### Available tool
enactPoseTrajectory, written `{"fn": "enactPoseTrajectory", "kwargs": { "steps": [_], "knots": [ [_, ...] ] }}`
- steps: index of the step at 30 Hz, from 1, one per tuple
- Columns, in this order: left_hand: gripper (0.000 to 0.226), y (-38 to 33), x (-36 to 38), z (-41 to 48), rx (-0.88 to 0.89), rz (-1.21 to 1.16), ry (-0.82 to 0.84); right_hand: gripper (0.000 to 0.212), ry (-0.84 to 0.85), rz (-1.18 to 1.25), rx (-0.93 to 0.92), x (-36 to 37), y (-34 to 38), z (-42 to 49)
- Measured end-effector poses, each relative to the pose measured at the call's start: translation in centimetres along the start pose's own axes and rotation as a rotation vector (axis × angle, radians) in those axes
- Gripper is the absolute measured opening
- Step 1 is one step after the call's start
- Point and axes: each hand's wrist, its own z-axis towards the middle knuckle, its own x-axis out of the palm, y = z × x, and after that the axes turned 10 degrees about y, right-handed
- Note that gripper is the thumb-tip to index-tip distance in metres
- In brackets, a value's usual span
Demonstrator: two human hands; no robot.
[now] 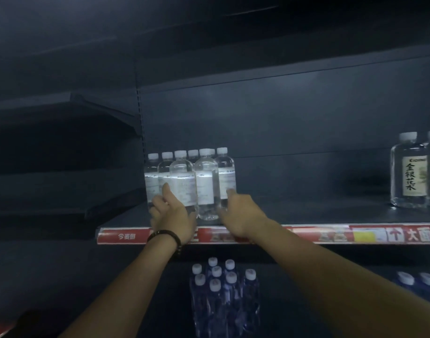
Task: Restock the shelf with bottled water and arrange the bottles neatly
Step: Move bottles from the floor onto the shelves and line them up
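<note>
While the left hand [172, 215] grips the front bottle [183, 176] and the right hand's [240, 215] straight fingers press the end bottle [225, 169], overpushing could topple both.

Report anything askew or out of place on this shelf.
The front bottle in the left hand looks slightly tilted left rather than upright. The right hand touches the rightmost bottle. Nothing spilled.
</note>
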Motion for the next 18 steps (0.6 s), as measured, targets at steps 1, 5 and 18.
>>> {"fn": "enactPoseTrajectory", "kwargs": {
  "steps": [1, 5, 18],
  "knots": [
    [0.101, -0.2, 0.3, -1.3, 0.057, 0.007, -0.08, 0.041, -0.043, -0.014, -0.04, -1.0, -0.8, -1.4],
    [0.052, -3.3, 2.5, -8.0, 0.483, -0.226, -0.18, 0.014, -0.149, -0.04, -0.112, -4.5, -5.6, -8.3],
    [0.004, -17.7, 30.6, -34.6, 0.795, -0.396, 1.117, 0.019, -0.196, -0.105, 0.639, -6.0, -32.7, -47.7]
  ]
}}
